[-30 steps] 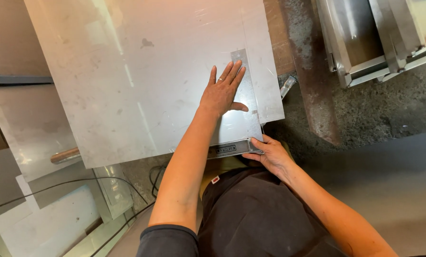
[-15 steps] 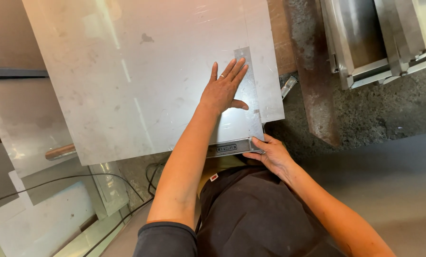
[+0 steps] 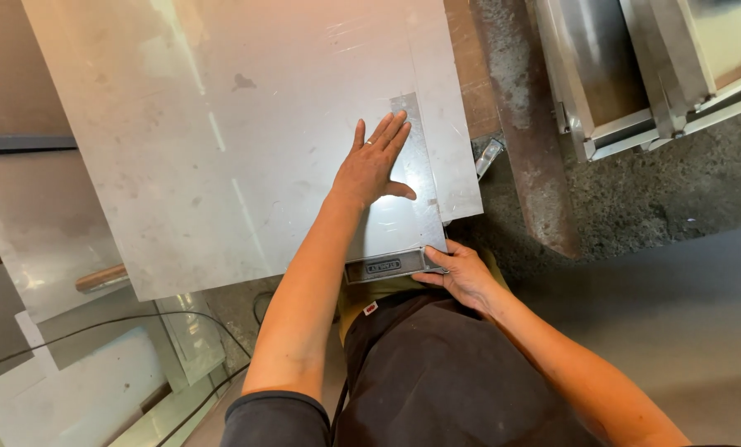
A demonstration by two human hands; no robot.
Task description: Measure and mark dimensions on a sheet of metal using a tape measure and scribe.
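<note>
Barely shifted since a second earlier: left hand (image 3: 372,165) spread flat on the try square (image 3: 404,207) atop the metal sheet (image 3: 221,124), right hand (image 3: 461,273) pinching its stock at the sheet's near edge — squaring in hand, steady pressure probably needed next.

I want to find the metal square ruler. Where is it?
In the head view, the metal square lies at the big metal sheet's near right corner, under the left hand, its stock gripped by the right hand.

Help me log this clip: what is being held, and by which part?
A metal square: the left hand presses its blade flat on the metal sheet; the right hand fingers grip its stock's end.
</note>
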